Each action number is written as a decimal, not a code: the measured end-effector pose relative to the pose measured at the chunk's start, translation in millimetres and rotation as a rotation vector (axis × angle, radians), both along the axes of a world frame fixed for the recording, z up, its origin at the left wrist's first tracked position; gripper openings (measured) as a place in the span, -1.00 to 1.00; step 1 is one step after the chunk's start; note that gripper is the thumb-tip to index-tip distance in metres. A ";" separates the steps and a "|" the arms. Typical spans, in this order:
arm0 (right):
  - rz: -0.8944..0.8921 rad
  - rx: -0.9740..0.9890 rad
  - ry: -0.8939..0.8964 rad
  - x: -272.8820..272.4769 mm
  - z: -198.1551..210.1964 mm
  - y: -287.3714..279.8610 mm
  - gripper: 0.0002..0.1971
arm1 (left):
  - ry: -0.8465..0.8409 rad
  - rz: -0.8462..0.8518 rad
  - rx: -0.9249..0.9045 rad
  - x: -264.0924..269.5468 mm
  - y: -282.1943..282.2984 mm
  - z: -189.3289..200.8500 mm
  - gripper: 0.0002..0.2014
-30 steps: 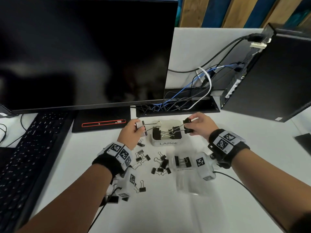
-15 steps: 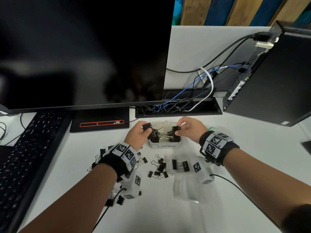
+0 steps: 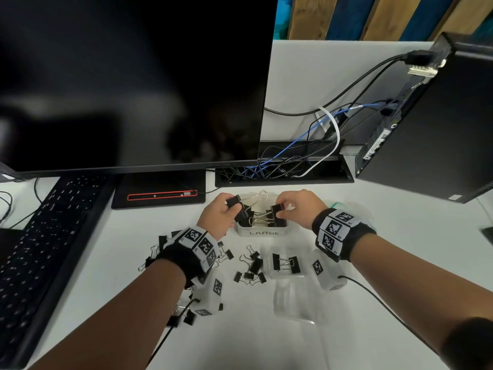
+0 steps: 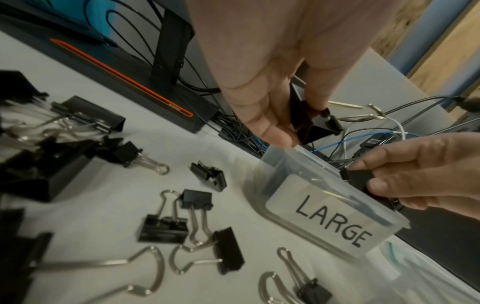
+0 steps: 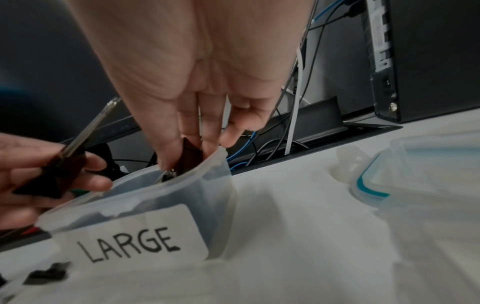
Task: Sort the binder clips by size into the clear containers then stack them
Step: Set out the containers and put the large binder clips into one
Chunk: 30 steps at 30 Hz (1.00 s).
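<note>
counter point(image 3: 266, 343): I see it carrying every container and the loose clips, lower half of the frame.
LARGE container point(image 3: 262, 233): centre of frame, just below both hands; label faces me.
left hand point(image 3: 222, 213): pinching a large binder clip point(image 3: 236, 202) at the container's left rim; its wire handles run up and right across the opening.
right hand point(image 3: 296, 206): pinching a second large clip point(image 3: 276, 209) over the right side, partly inside the container in the right wrist view.
key relation: both clips lie straight above the opening; I judge the right one nearer to dropping in.
small clips point(image 3: 250, 268): scattered below centre, unsorted.
</note>
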State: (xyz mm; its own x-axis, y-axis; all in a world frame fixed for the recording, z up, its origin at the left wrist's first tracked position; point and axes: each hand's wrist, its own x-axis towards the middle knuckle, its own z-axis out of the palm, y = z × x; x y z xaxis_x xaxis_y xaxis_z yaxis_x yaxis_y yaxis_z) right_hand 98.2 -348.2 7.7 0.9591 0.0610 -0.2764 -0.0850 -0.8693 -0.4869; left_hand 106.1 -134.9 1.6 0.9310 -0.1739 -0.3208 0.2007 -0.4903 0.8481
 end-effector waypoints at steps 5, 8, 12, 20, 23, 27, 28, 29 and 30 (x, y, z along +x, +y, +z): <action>0.097 -0.195 -0.016 5.6 -8.1 2.8 -0.70 | -0.004 -0.012 0.019 0.3 -0.1 -0.2 -0.77; 0.084 -0.193 -0.026 4.4 -8.3 2.5 -0.66 | -0.001 -0.011 0.019 1.0 0.4 -1.3 -0.77; 0.061 -0.114 0.028 4.6 -7.0 -1.5 -0.71 | -0.002 -0.010 0.026 3.0 -0.6 -1.9 -0.77; 0.024 -0.110 0.084 5.5 -4.5 0.1 -0.65 | -0.113 0.007 0.093 12.0 -4.3 -0.6 -0.76; 0.013 -0.079 0.071 3.4 -3.6 0.9 -0.52 | -0.166 -0.048 0.196 16.8 -8.5 0.8 -0.70; 0.038 -0.025 0.015 0.4 -4.2 0.9 -0.51 | -0.203 -0.104 0.313 17.7 -20.4 1.8 -0.66; 0.046 -0.023 0.007 0.2 -4.7 0.5 -0.53 | -0.226 -0.111 0.338 17.5 -22.8 2.2 -0.68; 0.055 -0.023 0.006 0.2 -5.5 -0.1 -0.55 | -0.243 -0.119 0.364 17.4 -24.8 2.4 -0.69; 0.064 -0.024 0.008 0.1 -6.2 -0.6 -0.55 | -0.255 -0.124 0.389 17.4 -26.5 2.5 -0.71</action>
